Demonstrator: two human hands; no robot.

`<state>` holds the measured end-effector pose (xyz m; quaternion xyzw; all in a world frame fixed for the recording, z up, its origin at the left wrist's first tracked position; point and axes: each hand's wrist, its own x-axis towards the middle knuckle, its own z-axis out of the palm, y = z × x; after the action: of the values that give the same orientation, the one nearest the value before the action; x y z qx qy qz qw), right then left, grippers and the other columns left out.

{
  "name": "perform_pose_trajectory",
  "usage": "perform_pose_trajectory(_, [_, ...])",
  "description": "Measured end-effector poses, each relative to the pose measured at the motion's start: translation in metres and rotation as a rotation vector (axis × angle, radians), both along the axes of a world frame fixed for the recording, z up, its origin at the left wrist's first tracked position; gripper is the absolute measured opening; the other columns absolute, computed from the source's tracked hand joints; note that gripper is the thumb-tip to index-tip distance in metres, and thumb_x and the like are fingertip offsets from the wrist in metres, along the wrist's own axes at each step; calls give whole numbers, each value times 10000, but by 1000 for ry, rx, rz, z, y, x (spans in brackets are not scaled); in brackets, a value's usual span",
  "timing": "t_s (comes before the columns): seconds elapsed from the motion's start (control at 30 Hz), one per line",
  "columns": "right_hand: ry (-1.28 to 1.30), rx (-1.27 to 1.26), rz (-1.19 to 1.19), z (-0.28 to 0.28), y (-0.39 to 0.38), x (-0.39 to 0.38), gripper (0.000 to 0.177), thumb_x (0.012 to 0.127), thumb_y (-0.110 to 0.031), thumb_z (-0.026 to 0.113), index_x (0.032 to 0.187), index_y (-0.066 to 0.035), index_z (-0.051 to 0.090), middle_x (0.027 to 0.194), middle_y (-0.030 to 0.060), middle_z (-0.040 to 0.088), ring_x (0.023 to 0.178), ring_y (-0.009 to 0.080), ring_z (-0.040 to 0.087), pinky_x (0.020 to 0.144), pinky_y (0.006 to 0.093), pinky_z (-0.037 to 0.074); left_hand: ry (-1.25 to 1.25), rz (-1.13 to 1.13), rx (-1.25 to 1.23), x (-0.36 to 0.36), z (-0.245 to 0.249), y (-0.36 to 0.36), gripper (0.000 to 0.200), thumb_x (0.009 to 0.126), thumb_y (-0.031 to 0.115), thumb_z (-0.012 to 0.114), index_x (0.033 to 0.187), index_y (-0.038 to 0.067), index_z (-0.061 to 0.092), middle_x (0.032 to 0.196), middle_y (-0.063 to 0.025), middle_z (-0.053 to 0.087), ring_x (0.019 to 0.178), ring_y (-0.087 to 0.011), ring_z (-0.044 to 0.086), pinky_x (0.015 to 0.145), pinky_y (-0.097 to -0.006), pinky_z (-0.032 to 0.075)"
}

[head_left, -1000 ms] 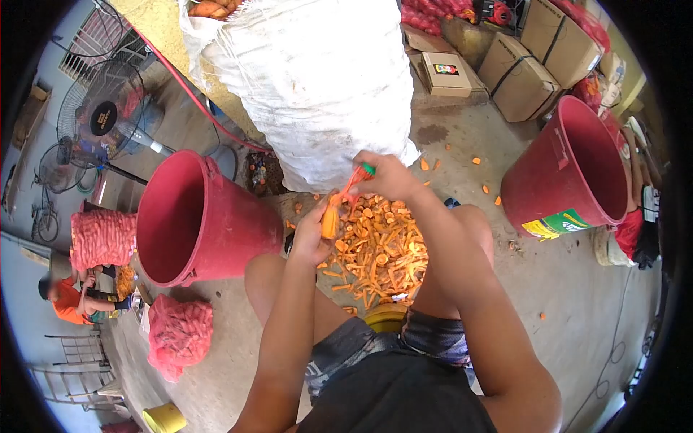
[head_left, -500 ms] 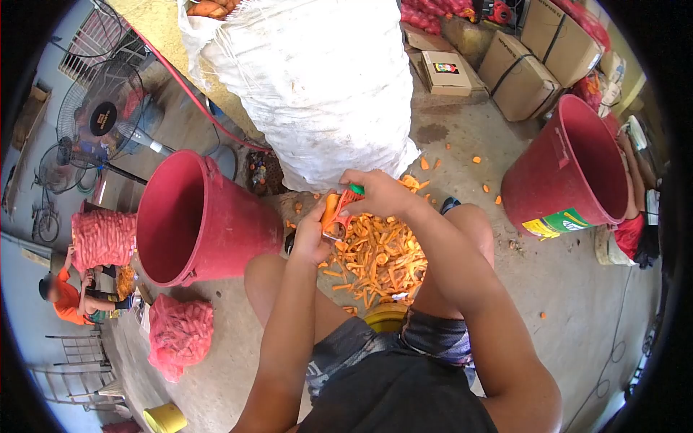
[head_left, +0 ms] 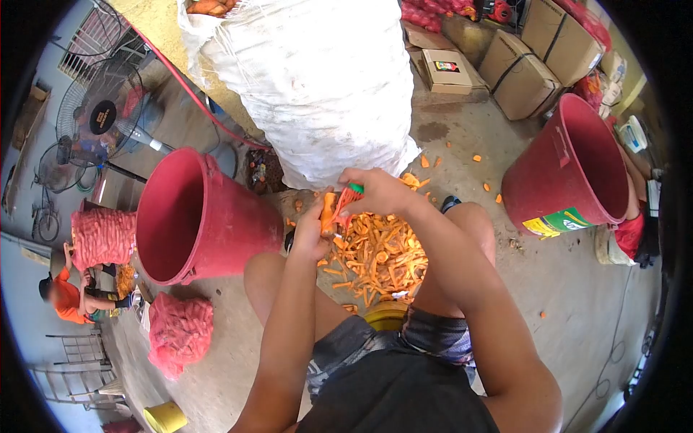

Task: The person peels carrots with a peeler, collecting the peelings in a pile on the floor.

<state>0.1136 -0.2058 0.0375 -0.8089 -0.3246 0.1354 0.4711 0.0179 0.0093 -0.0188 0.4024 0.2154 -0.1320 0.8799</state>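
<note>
Over a heap of curled orange strips and round slices [head_left: 386,252], the left hand [head_left: 312,232] is wrapped around a stubby orange vegetable [head_left: 328,209], smooth and moist-looking. Beside it, the right hand [head_left: 377,192] is closed on a red, slotted plastic peeler [head_left: 346,205] with a green end, held up against the vegetable; from where I stand, I can't tell whether the blade bites. Past the fingers bulges a tall sack [head_left: 332,94] of wrinkled white weave, frayed near its mouth. Deep, scuffed red bins [head_left: 245,224] [head_left: 530,177] stand on either side, on stained grey concrete [head_left: 242,361] flecked with orange bits. Further off are a wire-caged fan [head_left: 105,115], strapped cardboard boxes [head_left: 516,76], lumpy pink mesh sacks [head_left: 180,335] and another person [head_left: 68,299] in orange.
</note>
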Motion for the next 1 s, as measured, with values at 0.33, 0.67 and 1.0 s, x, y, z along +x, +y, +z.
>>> perform_pose_trajectory(0.33, [-122,-237,-382,-16,-19,40,637,757,-385,926,1269,-114,659,990,190,759,900,372,749,814,471,579,-77,-163,-13,-9,15,-3,389,1128,321,495,1468,166,603,1077,5,669,829,-135,614,692,-307,518])
perform_pose_trajectory(0.67, [32,-143,11,6,1,-4,632,726,-309,944,1245,-96,652,998,162,747,959,337,720,878,420,557,23,-12,27,0,15,-18,431,1137,365,453,1528,205,536,1105,2,645,821,-134,598,702,-316,517])
perform_pose_trajectory(1.0, [-40,-266,-390,-7,-21,41,628,742,-379,925,1257,-127,667,1013,178,766,961,369,748,857,454,590,31,-90,77,-11,8,-2,414,1132,396,475,1487,215,590,1018,33,629,768,-105,567,701,-303,506])
